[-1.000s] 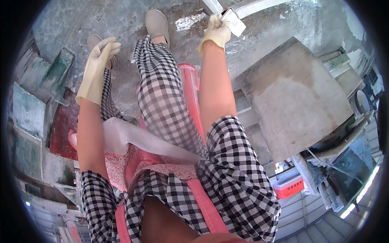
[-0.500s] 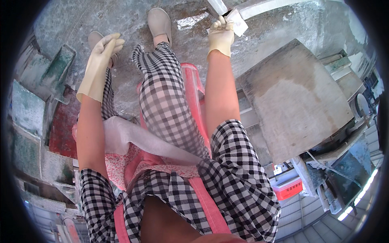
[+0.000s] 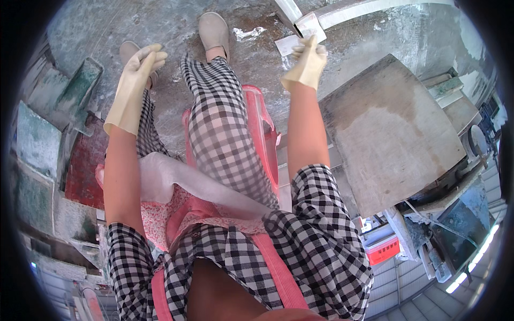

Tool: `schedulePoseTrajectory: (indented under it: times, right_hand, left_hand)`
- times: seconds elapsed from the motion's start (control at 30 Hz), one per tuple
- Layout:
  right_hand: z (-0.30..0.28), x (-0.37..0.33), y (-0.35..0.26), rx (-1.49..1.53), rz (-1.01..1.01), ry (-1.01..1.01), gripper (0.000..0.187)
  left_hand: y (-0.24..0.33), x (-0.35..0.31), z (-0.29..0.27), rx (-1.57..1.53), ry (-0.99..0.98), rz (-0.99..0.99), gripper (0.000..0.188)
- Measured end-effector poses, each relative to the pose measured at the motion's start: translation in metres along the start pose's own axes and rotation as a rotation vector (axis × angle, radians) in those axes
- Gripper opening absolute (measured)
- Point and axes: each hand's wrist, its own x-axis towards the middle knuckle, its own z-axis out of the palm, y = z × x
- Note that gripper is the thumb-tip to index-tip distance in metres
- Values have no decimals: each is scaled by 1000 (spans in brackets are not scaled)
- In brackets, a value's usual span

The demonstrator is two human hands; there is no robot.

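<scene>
Both my hands wear cream rubber gloves. My left hand (image 3: 140,69) hangs beside my left knee, near the left shoe (image 3: 128,51); its loosely bent fingers are slightly apart, with nothing visible in them. Further right, my right hand (image 3: 307,63) is over the floor, palm hidden. Its index finger points forward, the other fingers stand apart from it, and no held thing shows. Just beyond its fingertips lies a white paper-like piece (image 3: 311,25). A second white piece (image 3: 286,45) lies to the left of it.
A red plastic stool (image 3: 254,99) stands under me. To the right is a large grey-brown board (image 3: 393,139), with a red crate (image 3: 384,250) behind it. Worn green and red panels (image 3: 35,142) are stacked at left. A pale beam (image 3: 364,9) crosses the far floor (image 3: 160,27).
My right hand has drawn back and to the right, away from the white pieces, which now show more fully. Its index finger has straightened. My left hand has hardly moved.
</scene>
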Motion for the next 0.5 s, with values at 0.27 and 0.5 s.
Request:
schedulePoseTrajectory:
  times: [0.27,0.5]
  right_hand:
    - [-21,31,-29,-1079,-450,-84,87]
    - [-23,40,-34,-1248,-421,-172,56]
  left_hand:
    - [5,-3,5,24,25,-65,42]
    - [6,-4,1,21,20,-45,41]
